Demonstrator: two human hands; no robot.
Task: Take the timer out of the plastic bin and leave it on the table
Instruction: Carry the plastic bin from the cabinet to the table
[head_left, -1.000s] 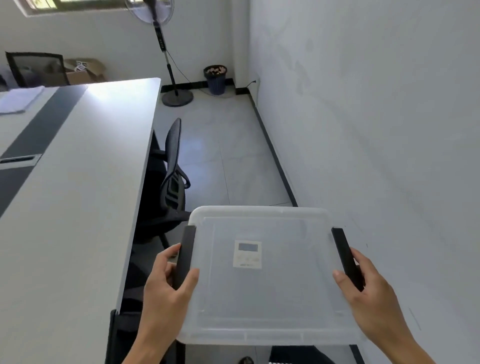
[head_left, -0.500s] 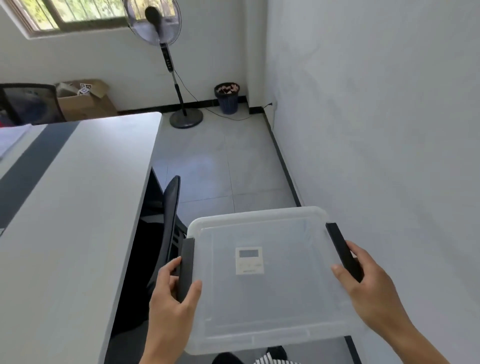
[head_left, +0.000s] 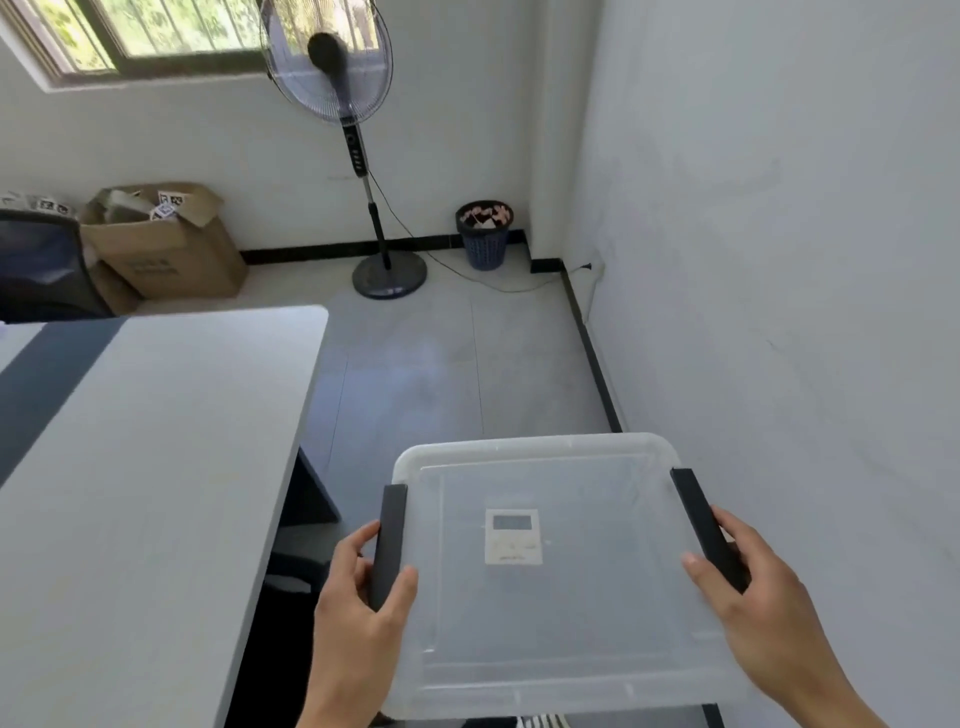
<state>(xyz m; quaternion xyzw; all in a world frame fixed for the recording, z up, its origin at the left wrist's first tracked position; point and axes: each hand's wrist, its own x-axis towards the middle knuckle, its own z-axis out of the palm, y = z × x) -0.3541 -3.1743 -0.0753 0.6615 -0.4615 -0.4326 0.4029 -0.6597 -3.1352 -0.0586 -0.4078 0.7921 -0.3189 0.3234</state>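
Closed plastic bin held in the air with both hands, beside the worktop.

The left hand (head_left: 358, 613) has its grip clamped on the left black latch (head_left: 390, 543) of the plastic bin (head_left: 545, 670), and the right hand (head_left: 763, 597) has its grip clamped on the right black latch (head_left: 706, 525). The timer (head_left: 512, 536) lies inside, seen through the clear lid, near the middle. The worktop (head_left: 135, 467) is to the left, not touching the bin.

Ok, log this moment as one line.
phase: carrying | plastic bin: lidded, off table | timer: inside | left hand: on left latch | right hand: on right latch
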